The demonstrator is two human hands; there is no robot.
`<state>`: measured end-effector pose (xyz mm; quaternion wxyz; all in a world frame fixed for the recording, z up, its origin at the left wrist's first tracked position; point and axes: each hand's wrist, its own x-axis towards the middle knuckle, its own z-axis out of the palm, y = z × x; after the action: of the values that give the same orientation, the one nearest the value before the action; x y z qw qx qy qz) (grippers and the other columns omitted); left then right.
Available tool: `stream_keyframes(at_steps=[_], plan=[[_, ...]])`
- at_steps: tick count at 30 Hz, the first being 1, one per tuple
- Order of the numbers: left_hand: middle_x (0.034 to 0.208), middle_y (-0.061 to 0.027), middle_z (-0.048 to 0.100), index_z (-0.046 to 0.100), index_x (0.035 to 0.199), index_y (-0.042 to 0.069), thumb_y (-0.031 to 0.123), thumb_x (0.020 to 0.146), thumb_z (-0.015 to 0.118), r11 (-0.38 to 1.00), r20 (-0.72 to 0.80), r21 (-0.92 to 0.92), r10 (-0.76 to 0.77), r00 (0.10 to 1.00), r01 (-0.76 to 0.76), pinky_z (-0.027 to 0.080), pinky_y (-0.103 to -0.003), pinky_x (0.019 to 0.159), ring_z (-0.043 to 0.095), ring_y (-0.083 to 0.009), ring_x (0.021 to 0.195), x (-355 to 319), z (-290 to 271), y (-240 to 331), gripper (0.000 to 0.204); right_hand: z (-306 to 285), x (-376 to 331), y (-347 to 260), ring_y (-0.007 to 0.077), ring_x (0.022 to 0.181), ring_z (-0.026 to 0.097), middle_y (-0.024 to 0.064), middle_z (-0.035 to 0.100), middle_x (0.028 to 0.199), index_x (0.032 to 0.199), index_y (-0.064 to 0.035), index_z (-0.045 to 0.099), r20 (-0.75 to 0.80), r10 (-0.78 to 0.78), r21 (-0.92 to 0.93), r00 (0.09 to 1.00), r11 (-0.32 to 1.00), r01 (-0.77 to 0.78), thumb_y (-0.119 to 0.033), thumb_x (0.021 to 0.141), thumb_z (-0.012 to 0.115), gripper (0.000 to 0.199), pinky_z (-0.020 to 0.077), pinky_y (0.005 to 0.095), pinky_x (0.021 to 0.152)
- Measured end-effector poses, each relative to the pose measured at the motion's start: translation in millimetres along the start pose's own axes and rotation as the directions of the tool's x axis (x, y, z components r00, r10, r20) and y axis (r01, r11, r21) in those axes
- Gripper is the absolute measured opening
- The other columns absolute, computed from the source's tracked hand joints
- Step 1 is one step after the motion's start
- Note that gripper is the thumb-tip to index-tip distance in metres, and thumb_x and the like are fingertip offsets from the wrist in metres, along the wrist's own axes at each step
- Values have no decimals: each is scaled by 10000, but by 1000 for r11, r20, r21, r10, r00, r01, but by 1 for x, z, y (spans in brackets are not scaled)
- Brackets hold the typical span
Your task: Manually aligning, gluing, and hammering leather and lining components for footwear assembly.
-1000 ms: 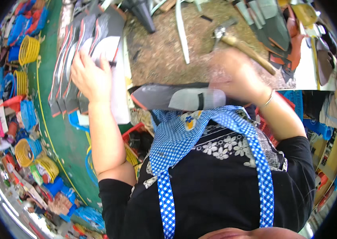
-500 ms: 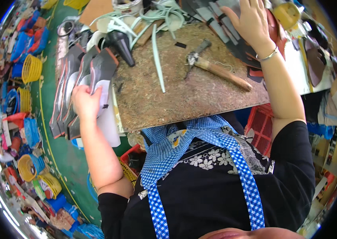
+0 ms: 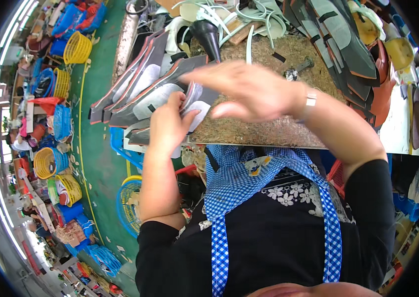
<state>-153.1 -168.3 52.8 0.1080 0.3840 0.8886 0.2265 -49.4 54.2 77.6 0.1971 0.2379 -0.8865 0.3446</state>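
My left hand (image 3: 170, 121) is at the left end of the work board, thumb and fingers closed on a grey shoe upper piece (image 3: 199, 106) with a white backing patch. Other grey upper pieces (image 3: 150, 96), orange along their edges, lie overlapped beside and beyond it. Over the board, my right hand (image 3: 256, 91) reaches leftward above the held piece, blurred, its fingers stretched out and the thumb apart, with nothing seen in it. Behind it lies a hammer (image 3: 301, 68); its handle is hidden by my hand and forearm.
A black cone-shaped object (image 3: 206, 38) stands at the board's far left, near pale green strips (image 3: 259, 20). More grey upper pieces (image 3: 340, 39) are stacked at the far right. Baskets, one of them yellow (image 3: 78, 48), stand beyond the green floor (image 3: 105, 188) at left.
My right hand has left the far-right stack and swung left over the board. The left hand has shifted onto the near upper piece, which now tilts up; the head view has turned slightly.
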Motion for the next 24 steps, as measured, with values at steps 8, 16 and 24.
stream_keyframes(at_steps=[8, 16, 24], plan=[[822, -117, 668, 598, 1142, 39, 126, 806, 743, 938, 346, -289, 289, 893, -192, 504, -317, 618, 659, -196, 679, -71, -43, 45, 376, 64, 50, 55, 336, 1060, 616, 173, 659, 1129, 1187, -49, 618, 360, 459, -242, 812, 887, -393, -615, 989, 302, 678, 399, 451, 979], [1000, -154, 672, 633, 1180, 53, 137, 866, 658, 910, 407, -284, 401, 821, -303, 528, -381, 758, 663, -343, 888, -39, -8, 58, 326, -25, -86, -48, 268, 740, 699, 157, 694, 841, 998, 14, 653, 542, 554, 236, 632, 622, -747, -225, 873, 702, 274, 531, 354, 652], [1072, -136, 605, 628, 1098, 3, 56, 799, 680, 716, 147, -345, 680, 719, -607, 493, -399, 869, 603, -330, 989, 9, 106, 109, 308, -31, -196, -50, 148, 841, 652, 77, 672, 954, 1053, 9, 627, 173, 826, 397, 536, 439, -806, -155, 770, 802, 371, 532, 312, 716]])
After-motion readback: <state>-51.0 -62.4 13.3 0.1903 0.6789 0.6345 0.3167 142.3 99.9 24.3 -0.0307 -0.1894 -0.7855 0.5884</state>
